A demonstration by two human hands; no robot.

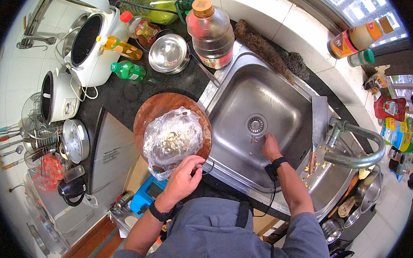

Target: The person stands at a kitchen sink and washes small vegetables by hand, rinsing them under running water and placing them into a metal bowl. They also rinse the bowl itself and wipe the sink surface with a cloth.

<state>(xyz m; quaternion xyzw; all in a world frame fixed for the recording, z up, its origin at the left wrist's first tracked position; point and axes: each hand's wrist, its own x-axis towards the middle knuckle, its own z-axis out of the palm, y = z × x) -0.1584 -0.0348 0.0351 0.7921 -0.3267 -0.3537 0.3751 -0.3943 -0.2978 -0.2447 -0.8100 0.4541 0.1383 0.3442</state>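
Note:
A round wooden chopping board (147, 106) stands left of the stainless steel sink basin (283, 87). On it lies a crumpled clear plastic bag (172, 134) bearing small pale yellowish scraps. My left hand (186, 175) is at the board's near edge, its fingers curled close to the bag and the board's metal ring (209, 167). Whether it pinches anything is hidden. Down in the basin, my right hand (272, 148) points its fingers towards the drain strainer (256, 125). A few small food scraps (252, 140) lie beside the strainer. The right fingertips are too small to read clearly.
A cleaver (318, 125) rests across the sink divider beside the metal faucet (353, 161). Yellowish scraps dot the smaller basin (325, 186). A large plastic bottle (212, 37), a steel pot (168, 54) and a green bottle (128, 70) stand behind the board. Rice cookers (61, 97) line the left.

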